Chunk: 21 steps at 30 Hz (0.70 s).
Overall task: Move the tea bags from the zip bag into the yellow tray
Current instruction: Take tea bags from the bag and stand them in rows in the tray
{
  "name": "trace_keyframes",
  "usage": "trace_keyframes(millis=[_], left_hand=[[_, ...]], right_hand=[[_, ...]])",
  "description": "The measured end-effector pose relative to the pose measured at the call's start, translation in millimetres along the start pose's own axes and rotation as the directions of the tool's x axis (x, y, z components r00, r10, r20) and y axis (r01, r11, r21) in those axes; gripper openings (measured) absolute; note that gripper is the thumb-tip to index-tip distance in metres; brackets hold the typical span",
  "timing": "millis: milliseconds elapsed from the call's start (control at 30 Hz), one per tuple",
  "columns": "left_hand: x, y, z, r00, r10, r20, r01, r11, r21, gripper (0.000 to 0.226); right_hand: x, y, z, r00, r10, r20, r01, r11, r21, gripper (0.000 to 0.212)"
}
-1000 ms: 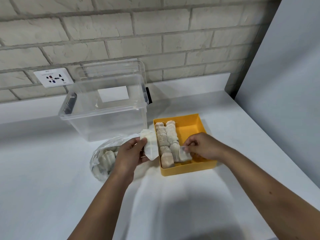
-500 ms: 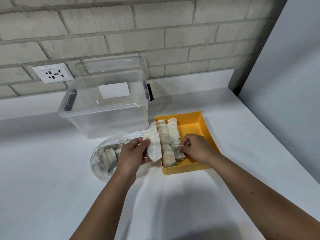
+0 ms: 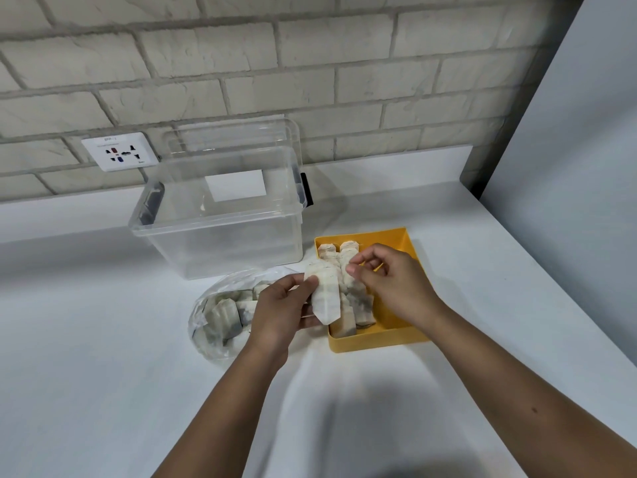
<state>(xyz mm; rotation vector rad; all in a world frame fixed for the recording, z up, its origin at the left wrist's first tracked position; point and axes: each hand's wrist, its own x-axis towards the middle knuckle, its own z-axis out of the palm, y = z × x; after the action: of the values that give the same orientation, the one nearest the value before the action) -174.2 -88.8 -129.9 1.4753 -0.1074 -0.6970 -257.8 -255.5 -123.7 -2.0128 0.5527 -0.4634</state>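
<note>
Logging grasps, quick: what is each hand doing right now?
Left hand: holding a tea bag.
Right hand: fingers curled above the yellow tray; whether they pinch anything cannot be told.

2 hands are counted: the left hand and the right hand. 1 tea bag is held in the left hand. 1 yellow tray, 1 zip bag, 1 clear box and 1 wall socket are seen. 2 rows of tea bags are laid in the tray.

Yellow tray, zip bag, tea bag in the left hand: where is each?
yellow tray (image 3: 375, 341): head view, near front wall.
zip bag (image 3: 200, 334): head view, clear left side.
held tea bag (image 3: 325, 298): head view, middle of its paper body.
</note>
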Motion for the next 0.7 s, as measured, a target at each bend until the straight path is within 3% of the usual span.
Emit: trace_keyframes(millis=[100,267,433,700], left_hand=[[-2,0,5,1.0,0.001,0.007,-0.001,1.0,-0.001,0.018],[-4,0,7,1.0,0.002,0.008,-0.002,1.0,-0.015,0.018],[-5,2,5,1.0,-0.018,0.006,0.018,1.0,-0.022,0.021],[-6,4,6,0.996,-0.045,0.073,0.051,0.995,-0.084,0.023]], right_hand=[[-13,-17,4,0.995,-0.094,0.033,0.092,0.994,0.052,0.017],[-19,-15,6,0.972,-0.23,0.042,0.233,0.97,-0.064,0.035],[-23,-9,4,0.937,-0.29,0.197,0.332,0.914,-0.233,0.052],[-20,2,1,0.927,-0.348,0.142,0.368,0.918,-0.149,0.029]])
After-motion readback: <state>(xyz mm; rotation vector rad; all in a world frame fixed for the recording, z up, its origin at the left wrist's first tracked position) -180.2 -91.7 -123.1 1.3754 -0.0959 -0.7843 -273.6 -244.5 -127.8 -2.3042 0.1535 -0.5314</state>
